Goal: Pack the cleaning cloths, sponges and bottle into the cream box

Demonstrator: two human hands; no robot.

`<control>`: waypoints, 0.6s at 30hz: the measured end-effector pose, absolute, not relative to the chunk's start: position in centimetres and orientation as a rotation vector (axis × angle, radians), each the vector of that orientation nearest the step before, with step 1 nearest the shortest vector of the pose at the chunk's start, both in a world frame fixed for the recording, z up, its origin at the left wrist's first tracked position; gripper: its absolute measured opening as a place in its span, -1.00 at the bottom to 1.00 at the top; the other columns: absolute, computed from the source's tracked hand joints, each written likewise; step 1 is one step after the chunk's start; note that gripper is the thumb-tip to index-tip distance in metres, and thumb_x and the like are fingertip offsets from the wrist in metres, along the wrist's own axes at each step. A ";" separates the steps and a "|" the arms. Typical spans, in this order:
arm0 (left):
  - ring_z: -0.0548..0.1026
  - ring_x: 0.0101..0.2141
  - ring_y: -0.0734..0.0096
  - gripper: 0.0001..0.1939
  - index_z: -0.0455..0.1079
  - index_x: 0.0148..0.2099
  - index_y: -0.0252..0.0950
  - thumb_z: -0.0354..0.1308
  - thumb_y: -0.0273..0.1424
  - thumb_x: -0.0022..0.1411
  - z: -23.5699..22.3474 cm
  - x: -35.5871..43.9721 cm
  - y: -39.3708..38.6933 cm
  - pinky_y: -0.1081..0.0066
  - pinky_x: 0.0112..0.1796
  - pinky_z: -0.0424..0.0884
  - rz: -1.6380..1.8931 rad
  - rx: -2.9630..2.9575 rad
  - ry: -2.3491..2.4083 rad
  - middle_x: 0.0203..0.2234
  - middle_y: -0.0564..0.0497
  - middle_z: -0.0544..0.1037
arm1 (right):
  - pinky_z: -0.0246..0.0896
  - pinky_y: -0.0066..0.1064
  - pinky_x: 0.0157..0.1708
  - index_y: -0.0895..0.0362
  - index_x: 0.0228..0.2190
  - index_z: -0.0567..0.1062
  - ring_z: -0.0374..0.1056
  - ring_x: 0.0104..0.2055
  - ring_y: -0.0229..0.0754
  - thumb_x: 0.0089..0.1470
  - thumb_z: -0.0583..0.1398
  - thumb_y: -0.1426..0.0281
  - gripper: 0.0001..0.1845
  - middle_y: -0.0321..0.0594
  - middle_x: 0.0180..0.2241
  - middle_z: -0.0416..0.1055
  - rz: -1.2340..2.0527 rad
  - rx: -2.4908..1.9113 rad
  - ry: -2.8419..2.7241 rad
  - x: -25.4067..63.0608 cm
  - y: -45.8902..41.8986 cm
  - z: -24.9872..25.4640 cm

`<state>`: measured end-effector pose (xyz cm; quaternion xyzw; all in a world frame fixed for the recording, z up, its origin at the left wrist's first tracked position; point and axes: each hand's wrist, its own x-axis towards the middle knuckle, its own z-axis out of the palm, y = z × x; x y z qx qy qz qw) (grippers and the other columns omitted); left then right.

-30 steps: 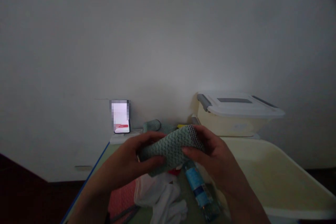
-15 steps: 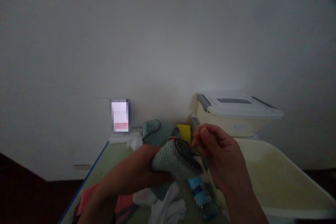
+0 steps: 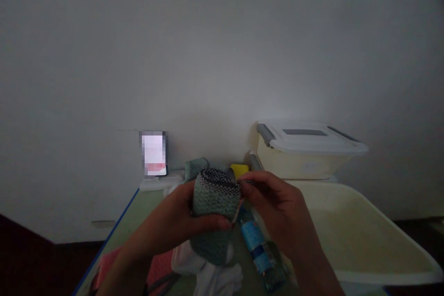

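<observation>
My left hand (image 3: 180, 217) wraps round a pale green knitted piece (image 3: 215, 203) with a black-and-white speckled edge. Its thumb presses across the front while the rest of the fabric hangs below. At the right end of that edge, my right hand (image 3: 277, 208) is closed in a pinch on a thin dark strand (image 3: 247, 181); what else its fingertips hold is too small to make out. Behind the hands lies another green knitted piece (image 3: 194, 167), partly covered. Below sits a bunched white cloth (image 3: 218, 277), with a red cloth (image 3: 161, 268) to its left.
A clear bottle with a blue label (image 3: 256, 245) lies on the green table (image 3: 128, 222). A phone with a blurred screen (image 3: 154, 155) stands at the back left. Right are a lidded white box (image 3: 305, 162) and a cream basin (image 3: 367, 231); a yellow object (image 3: 239, 169) sits behind.
My right hand has moved left and down, from apart to against the knitted piece's edge. My left hand has turned the piece more upright, uncovering more of the bottle.
</observation>
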<state>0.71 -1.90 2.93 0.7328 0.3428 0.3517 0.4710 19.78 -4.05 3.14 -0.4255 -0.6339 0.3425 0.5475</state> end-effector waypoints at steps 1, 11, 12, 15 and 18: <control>0.50 -0.30 0.36 -0.63 0.44 -0.09 -0.22 0.31 -0.38 -0.01 3.0 0.8 -2.0 0.47 -0.31 0.42 0.898 1.788 0.817 -0.26 0.03 0.58 | 0.29 -0.43 -0.32 0.05 -0.33 0.53 0.40 -0.32 -0.26 0.08 0.18 0.30 -0.86 -0.29 -0.37 0.49 0.774 -1.007 -1.554 19.8 -4.2 3.3; 0.51 -0.44 0.43 -0.82 0.47 -0.22 -0.25 0.26 -0.46 0.06 3.9 0.7 -2.6 0.52 -0.38 0.42 1.045 2.011 0.803 -0.41 0.01 0.59 | 0.31 -0.63 -0.56 -0.05 -0.39 0.48 0.40 -0.53 -0.38 -0.04 0.28 0.40 -0.89 -0.45 -0.52 0.47 0.801 -0.884 -1.401 19.7 -5.8 4.2; 0.51 -0.45 0.42 -0.83 0.47 -0.22 -0.26 0.25 -0.47 0.07 3.9 0.7 -2.6 0.52 -0.38 0.42 1.061 2.037 0.783 -0.42 0.00 0.60 | 0.32 -0.64 -0.56 -0.05 -0.41 0.48 0.40 -0.54 -0.38 -0.06 0.30 0.42 -0.86 -0.46 -0.52 0.48 0.789 -0.863 -1.371 19.7 -6.0 4.2; 0.53 -0.41 0.39 -0.83 0.47 -0.21 -0.26 0.23 -0.49 0.09 4.0 0.8 -2.6 0.51 -0.36 0.43 1.103 2.080 0.748 -0.38 -0.02 0.60 | 0.35 -0.66 -0.46 -0.09 -0.41 0.52 0.44 -0.45 -0.38 -0.10 0.32 0.47 -0.80 -0.47 -0.46 0.52 0.728 -0.846 -1.400 19.9 -6.2 4.3; 0.54 -0.36 0.38 -0.82 0.46 -0.20 -0.25 0.23 -0.49 0.09 4.1 0.8 -2.6 0.52 -0.33 0.43 1.131 2.093 0.732 -0.34 -0.02 0.60 | 0.36 -0.61 -0.36 -0.15 -0.36 0.54 0.44 -0.37 -0.36 -0.07 0.30 0.48 -0.75 -0.47 -0.42 0.52 0.671 -0.861 -1.513 20.2 -6.2 4.3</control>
